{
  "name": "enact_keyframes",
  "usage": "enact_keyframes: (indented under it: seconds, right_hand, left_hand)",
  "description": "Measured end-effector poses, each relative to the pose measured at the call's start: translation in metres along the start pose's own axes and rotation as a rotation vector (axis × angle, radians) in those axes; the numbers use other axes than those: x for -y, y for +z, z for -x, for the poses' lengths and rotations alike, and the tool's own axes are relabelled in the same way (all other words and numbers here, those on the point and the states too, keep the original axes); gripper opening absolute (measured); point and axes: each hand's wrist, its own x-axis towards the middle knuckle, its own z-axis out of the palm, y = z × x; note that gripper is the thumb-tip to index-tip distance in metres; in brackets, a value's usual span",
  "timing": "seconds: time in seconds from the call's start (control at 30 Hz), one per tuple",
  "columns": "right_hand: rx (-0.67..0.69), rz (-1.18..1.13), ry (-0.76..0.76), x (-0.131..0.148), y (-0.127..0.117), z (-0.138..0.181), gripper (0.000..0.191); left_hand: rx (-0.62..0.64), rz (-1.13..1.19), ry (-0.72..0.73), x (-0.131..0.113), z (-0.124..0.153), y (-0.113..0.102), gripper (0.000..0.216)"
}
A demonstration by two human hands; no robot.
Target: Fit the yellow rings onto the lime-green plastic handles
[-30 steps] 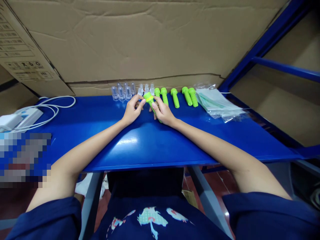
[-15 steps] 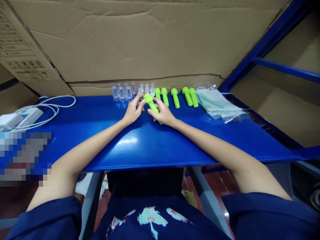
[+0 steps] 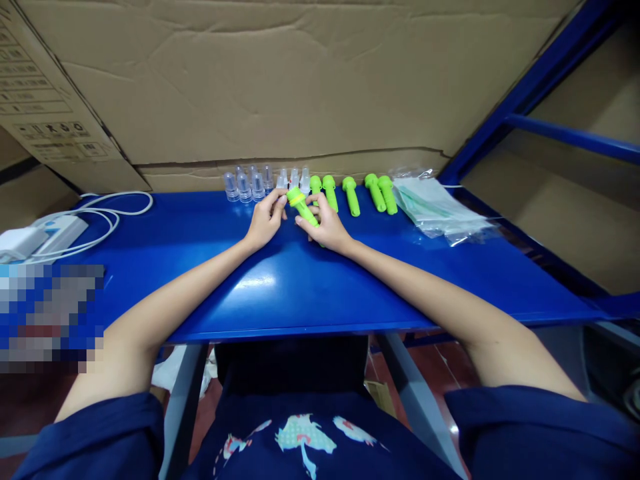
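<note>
My right hand (image 3: pixel 327 227) grips a bright green flashlight-shaped piece (image 3: pixel 301 203) by its handle, the wide head pointing up and left. My left hand (image 3: pixel 265 221) is curled beside that head, fingertips touching its rim. Both hands rest on the blue table (image 3: pixel 280 280) near its back edge. Just behind them stand several small clear plastic caps (image 3: pixel 245 185) and a few white-tipped clear pieces (image 3: pixel 294 177). Several more green pieces (image 3: pixel 350 195) lie in a row to the right.
Clear plastic bags (image 3: pixel 435 208) with pale green contents lie at the back right. A white power adapter with coiled cable (image 3: pixel 60 227) sits at the left. A cardboard wall (image 3: pixel 280 87) stands close behind the table. A blue steel frame (image 3: pixel 550 127) rises on the right.
My hands and the green piece have shifted very slightly toward the back of the table. The left fingers have closed a little nearer the piece's head.
</note>
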Motion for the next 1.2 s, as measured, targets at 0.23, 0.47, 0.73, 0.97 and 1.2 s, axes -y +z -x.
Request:
enact_keyframes:
  seconds: [0.23,0.47,0.73,0.97,1.2]
  right_hand:
    - [-0.019,0.0,-0.029,-0.0013,-0.0018,-0.0025,0.033]
    - [0.024,-0.063,0.008,-0.0066,-0.0037,-0.0058,0.049]
    - [0.045,-0.092,0.015,-0.0048,-0.003,-0.0048,0.053]
    - [0.044,-0.119,0.057,-0.0033,-0.0029,-0.0056,0.056]
    - [0.107,-0.182,0.086,0.0005,-0.0068,-0.0054,0.061]
  left_hand:
    - [-0.007,0.0,0.011,-0.0015,0.0005,0.0002,0.052]
    - [-0.009,0.046,0.014,0.0036,0.0011,0.003,0.049]
    - [0.036,0.076,-0.012,0.0019,0.0015,0.0026,0.052]
    - [0.05,0.05,-0.037,0.002,0.0017,0.0015,0.046]
    - [0.062,0.052,-0.017,0.0027,0.0017,0.0009,0.042]
